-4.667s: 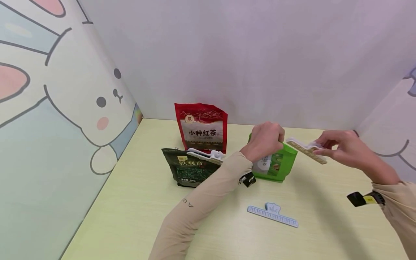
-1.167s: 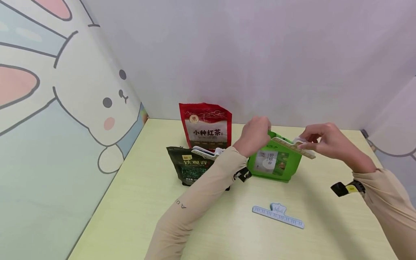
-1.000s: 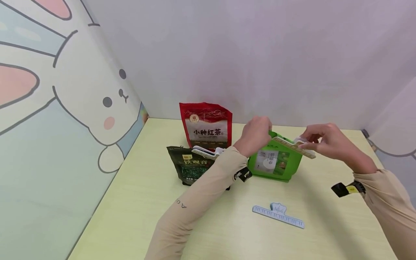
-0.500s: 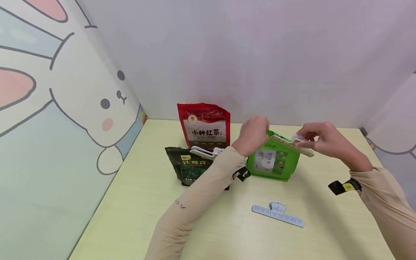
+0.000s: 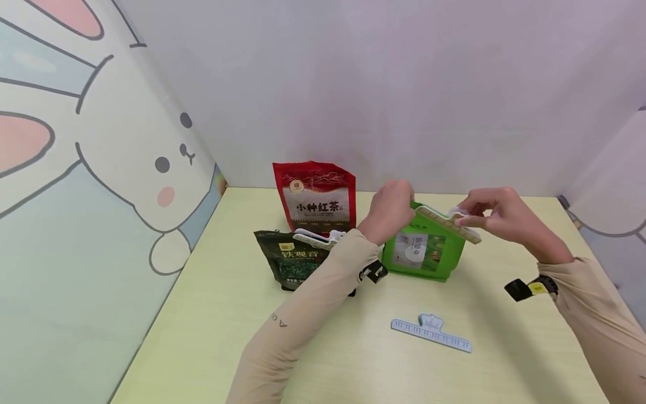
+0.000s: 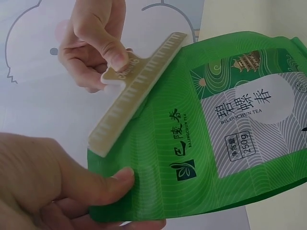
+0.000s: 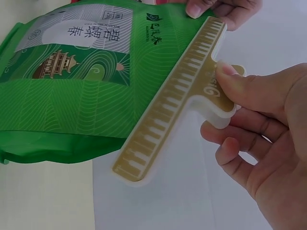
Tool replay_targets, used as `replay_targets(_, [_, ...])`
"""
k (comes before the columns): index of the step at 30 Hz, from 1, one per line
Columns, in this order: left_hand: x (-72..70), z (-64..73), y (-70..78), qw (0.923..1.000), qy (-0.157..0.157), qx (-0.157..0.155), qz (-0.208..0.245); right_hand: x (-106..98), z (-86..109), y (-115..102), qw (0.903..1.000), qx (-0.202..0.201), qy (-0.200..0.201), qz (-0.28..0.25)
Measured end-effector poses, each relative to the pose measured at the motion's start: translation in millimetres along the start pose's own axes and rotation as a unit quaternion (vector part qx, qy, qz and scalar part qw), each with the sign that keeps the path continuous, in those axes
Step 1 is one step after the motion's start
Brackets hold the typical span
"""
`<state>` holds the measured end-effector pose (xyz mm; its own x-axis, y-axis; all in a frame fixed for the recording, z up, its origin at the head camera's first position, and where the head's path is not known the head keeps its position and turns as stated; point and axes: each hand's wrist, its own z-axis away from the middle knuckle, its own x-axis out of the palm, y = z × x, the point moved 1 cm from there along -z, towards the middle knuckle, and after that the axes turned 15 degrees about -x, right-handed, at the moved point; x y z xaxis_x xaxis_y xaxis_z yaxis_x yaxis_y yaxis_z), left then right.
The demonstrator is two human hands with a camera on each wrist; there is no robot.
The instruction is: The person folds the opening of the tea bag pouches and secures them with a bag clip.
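Observation:
Standing at the table's right centre, a green tea bag (image 5: 423, 247) has its top corner pinched between the thumb and fingers of my left hand (image 5: 390, 212). My right hand (image 5: 497, 213) squeezes the handle of a gold-and-white piano-key bag clip (image 5: 449, 223). The clip's long bar lies slantwise across the bag's top edge; in the right wrist view the clip (image 7: 170, 103) overlaps the bag's front, and its lower end sticks out past the side. From the left wrist view, the left thumb (image 6: 112, 184) presses the green film just beyond the clip's near end.
A dark tea bag (image 5: 292, 261) with a white clip (image 5: 315, 238) on its top stands left, partly behind my left forearm. Behind it is a red tea bag (image 5: 318, 196). A pale blue piano-key clip (image 5: 431, 332) lies on the table in front.
My right hand has brought the gold clip leftward from beside the green bag onto its top edge, with a slight further leftward shift lately. My left hand keeps its hold on the bag.

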<state>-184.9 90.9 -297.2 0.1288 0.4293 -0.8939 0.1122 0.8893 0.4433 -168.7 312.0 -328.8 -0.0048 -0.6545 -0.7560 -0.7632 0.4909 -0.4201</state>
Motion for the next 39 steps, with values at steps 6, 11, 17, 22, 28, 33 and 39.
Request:
replay_targets(6, [0.1,-0.6,-1.7,0.9997,-0.011,-0.008,0.022,1.0,-5.1,0.6,0.9998,0.019,0.004,0.006])
replay_targets(11, [0.1,-0.9,-4.4,0.9991,-0.013,-0.002,0.04,3.2,-6.7,-0.3,0.9997,0.025,0.0,-0.001])
replay_targets(17, [-0.5,-1.1,-7.4,0.9985,-0.013,-0.004,0.053,5.0,-9.4,-1.2,1.0,0.002,-0.002,-0.009])
replay_targets(22, [0.8,-1.5,-7.4,0.9976,-0.029,-0.015,0.061,5.1,-7.6,0.7,0.9999,0.008,-0.008,-0.008])
replay_targets(28, [0.6,-0.6,-8.3,0.9974,-0.034,-0.001,0.063,3.5,-7.4,-1.8,0.9997,0.0,-0.023,0.013])
replay_targets(33, [-0.2,-0.1,-9.7,0.9974,-0.039,0.003,0.061,3.9,-8.7,-3.4,0.9989,-0.016,-0.029,0.034])
replay_targets(39, [-2.1,1.4,-8.4,0.9957,-0.069,-0.013,0.06,2.5,-7.1,-5.2,0.9985,-0.01,-0.034,0.042])
